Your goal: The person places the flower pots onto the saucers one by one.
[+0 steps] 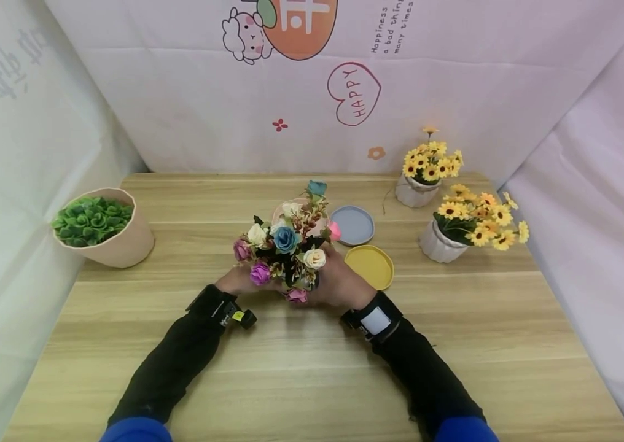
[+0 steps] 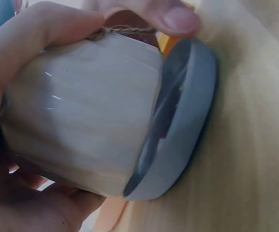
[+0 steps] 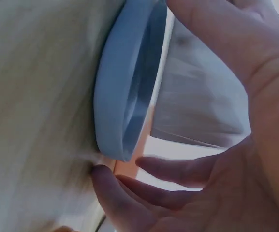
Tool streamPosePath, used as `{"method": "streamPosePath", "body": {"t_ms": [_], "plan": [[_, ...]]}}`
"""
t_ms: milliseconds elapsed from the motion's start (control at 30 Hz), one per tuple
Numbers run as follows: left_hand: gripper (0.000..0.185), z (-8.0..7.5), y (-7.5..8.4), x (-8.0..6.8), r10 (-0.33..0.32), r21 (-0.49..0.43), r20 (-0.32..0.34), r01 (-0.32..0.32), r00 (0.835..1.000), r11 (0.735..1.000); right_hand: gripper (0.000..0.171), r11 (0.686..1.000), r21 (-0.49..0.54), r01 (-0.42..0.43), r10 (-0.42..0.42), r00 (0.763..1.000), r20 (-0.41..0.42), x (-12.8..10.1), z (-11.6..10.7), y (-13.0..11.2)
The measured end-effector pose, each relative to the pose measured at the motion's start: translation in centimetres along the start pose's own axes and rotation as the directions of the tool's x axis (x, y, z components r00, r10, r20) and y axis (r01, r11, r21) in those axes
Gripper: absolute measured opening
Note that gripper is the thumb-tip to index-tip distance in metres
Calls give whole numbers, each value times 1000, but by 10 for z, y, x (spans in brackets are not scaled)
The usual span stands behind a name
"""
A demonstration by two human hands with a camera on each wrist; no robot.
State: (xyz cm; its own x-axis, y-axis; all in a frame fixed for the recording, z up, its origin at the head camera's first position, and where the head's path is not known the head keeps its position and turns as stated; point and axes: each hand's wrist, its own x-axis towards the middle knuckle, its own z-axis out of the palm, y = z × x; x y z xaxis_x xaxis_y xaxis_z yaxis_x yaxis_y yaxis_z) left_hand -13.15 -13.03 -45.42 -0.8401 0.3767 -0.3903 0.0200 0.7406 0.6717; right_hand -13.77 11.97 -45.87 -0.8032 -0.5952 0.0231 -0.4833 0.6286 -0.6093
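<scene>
A white pot (image 2: 86, 106) with a twine band holds artificial roses (image 1: 287, 240) in blue, cream, pink and purple. My left hand (image 2: 28, 63) grips the pot, thumb along its side and fingers underneath in the left wrist view. The pot's base overlaps a blue-grey saucer (image 2: 187, 121) on the table, slightly tilted against its rim. Around the other side is my right hand (image 3: 255, 96), its thumb at the saucer's upper edge beside the pot. Its loosely spread fingers (image 3: 178, 169) lie near the saucer and tabletop. From the head view the flowers hide this saucer and most fingers.
Behind the roses a pink saucer (image 1: 279, 212) shows partly. A grey-blue saucer (image 1: 352, 225) and a yellow saucer (image 1: 370, 267) lie to the right. Two white pots of yellow daisies (image 1: 428, 162) stand at the right. A pink pot (image 1: 129, 239) with green leaves stands left.
</scene>
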Motion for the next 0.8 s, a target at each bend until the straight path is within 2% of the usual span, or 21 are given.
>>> {"method": "streamPosePath", "body": {"t_ms": [67,200,267,433,500,600,667,800], "plan": [[85,2,-1,1,6,10,-4,-6,1000,1000,111,1000,-3,-11,11,1000,12,-1,-2,0],[83,6,0,3,56,5,1,-56,998,998,108,1000,8,1,-1,1000,14,-1,-3,1],[82,8,0,5,109,-26,5,-109,994,994,107,1000,9,-1,1,1000,16,-1,-3,1],[86,11,-2,6,206,-64,-53,-209,977,976,102,999,-7,-32,32,998,50,-5,-4,-2],[87,12,-2,4,197,-37,-80,-200,977,979,101,999,-16,-41,42,997,58,-7,-4,-2],[84,12,-2,4,212,-44,-91,-217,973,975,101,999,-42,-32,34,998,49,-8,-5,-3],[81,11,-1,4,238,-27,-99,-241,966,970,103,999,-48,-21,23,999,45,-9,-7,-3],[78,11,0,5,318,-5,-113,-321,941,947,102,997,-83,-8,12,999,50,-10,-8,-3]]}}
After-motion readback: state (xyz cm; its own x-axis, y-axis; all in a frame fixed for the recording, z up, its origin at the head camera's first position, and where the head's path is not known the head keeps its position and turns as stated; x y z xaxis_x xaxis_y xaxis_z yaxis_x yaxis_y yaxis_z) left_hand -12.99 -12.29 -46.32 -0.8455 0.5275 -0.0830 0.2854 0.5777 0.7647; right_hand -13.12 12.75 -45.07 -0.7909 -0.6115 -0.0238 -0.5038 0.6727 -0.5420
